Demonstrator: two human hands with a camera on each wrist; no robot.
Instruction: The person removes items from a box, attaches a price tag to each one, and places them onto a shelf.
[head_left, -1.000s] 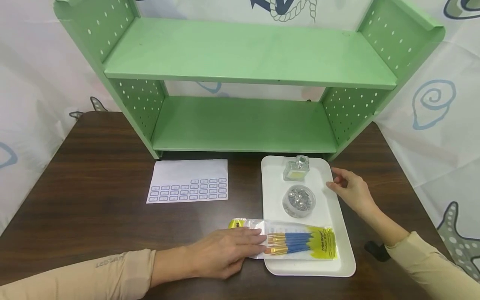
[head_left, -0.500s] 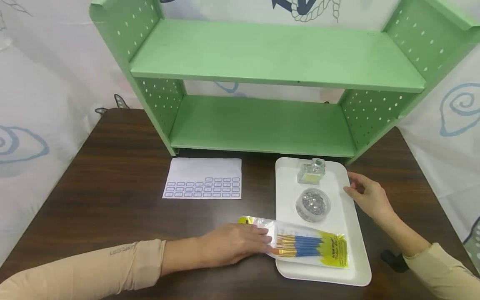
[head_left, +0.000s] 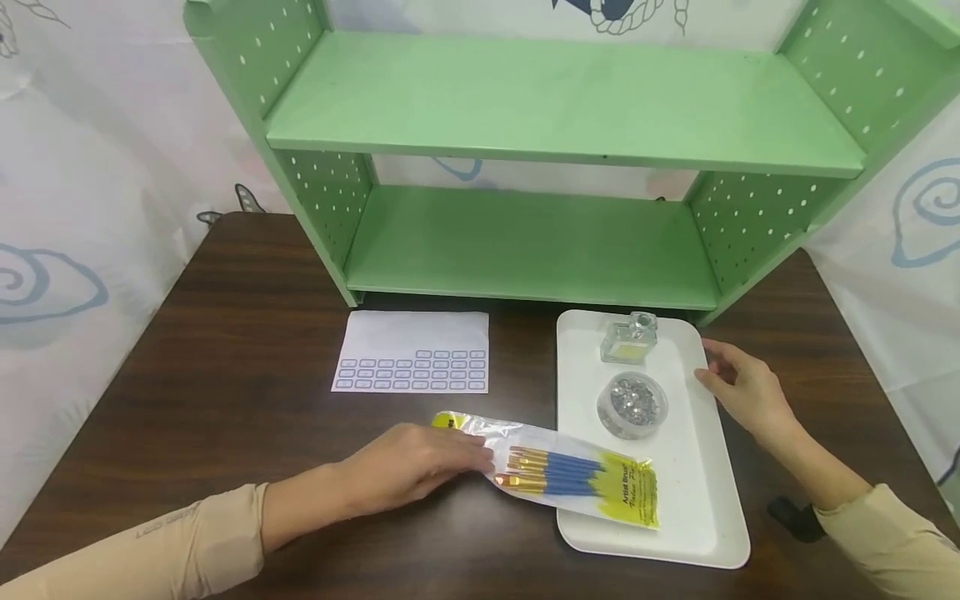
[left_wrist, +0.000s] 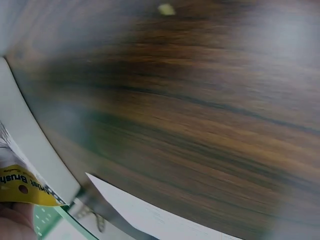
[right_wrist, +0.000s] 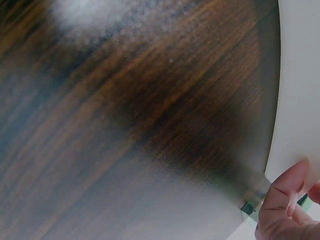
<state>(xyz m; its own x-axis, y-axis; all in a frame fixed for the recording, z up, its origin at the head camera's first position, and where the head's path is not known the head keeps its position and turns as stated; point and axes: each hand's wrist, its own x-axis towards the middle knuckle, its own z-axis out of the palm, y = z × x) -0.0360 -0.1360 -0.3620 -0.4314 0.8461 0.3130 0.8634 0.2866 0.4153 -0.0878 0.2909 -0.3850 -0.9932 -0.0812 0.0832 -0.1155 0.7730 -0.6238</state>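
Observation:
In the head view, my left hand [head_left: 408, 462] grips the left end of a clear packet of blue-handled paintbrushes [head_left: 562, 475], whose right end lies over the white tray [head_left: 693, 508]. The left wrist view catches the packet's yellow end [left_wrist: 20, 185] above the fingers. At the tray's right rim, my right hand [head_left: 750, 396] pinches the edge between thumb and fingers; the right wrist view shows the thumb [right_wrist: 287, 187] against it. A square glass bottle [head_left: 628, 342] and a round clear tub of silvery pieces [head_left: 632, 404] stand on the tray.
A green two-tier shelf [head_left: 525, 242] stands behind the tray on the dark wooden table [head_left: 247, 392]. Left of the tray lies a white sheet of small blue-framed labels [head_left: 416, 333]. A small black object [head_left: 795, 518] lies by the right forearm.
My left hand has pulled the brush packet to the left, partly off the tray. The right hand stays at the tray's rim. The head view has swung left.

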